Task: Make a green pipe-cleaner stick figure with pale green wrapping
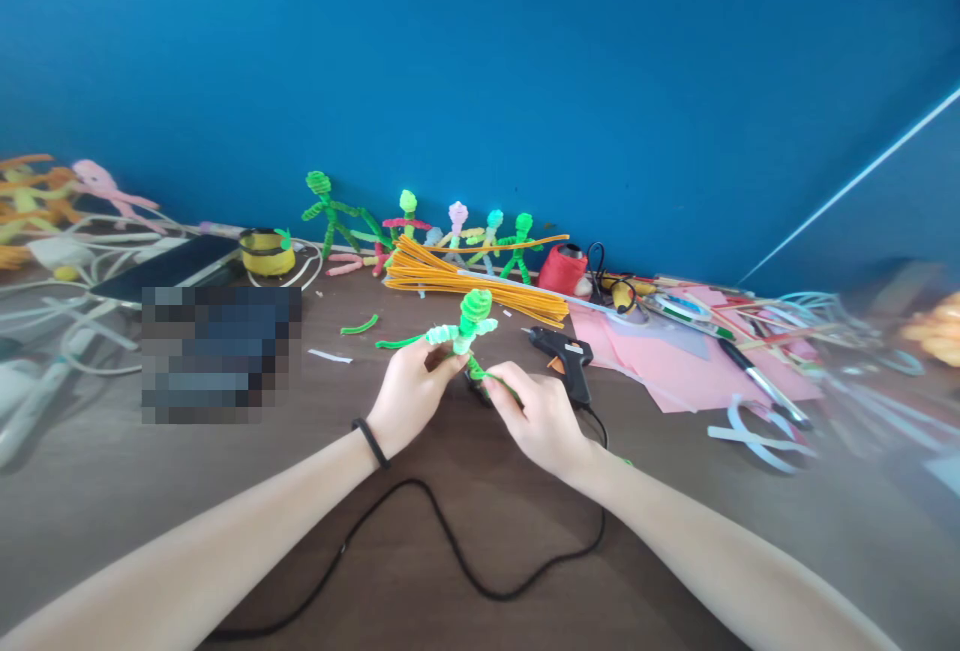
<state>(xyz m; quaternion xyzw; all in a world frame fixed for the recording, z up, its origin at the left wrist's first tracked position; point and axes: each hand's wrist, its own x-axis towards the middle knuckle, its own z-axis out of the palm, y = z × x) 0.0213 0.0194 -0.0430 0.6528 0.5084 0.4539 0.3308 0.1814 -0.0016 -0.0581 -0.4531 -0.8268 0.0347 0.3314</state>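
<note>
Between my hands is a pipe cleaner figure (475, 311) with a coiled bright green head and pale mint arms. My left hand (416, 386) pinches its body from the left, just under the arms. On the right, my right hand (536, 416) has thumb and finger closed on a green pipe cleaner strand (495, 377) at the figure's lower end. Another green strand (399, 342) sticks out to the left above my left hand. Part of the lower body is hidden behind my fingers. A black hot glue gun (564, 359) lies just beyond my right hand.
Finished figures (322, 206) lean along the blue wall, behind a bundle of orange pipe cleaners (472, 286). Pink paper sheets (645, 356) and a marker (765, 386) lie right. A black cable (450, 531) curves across the table in front. A phone (172, 266) lies left.
</note>
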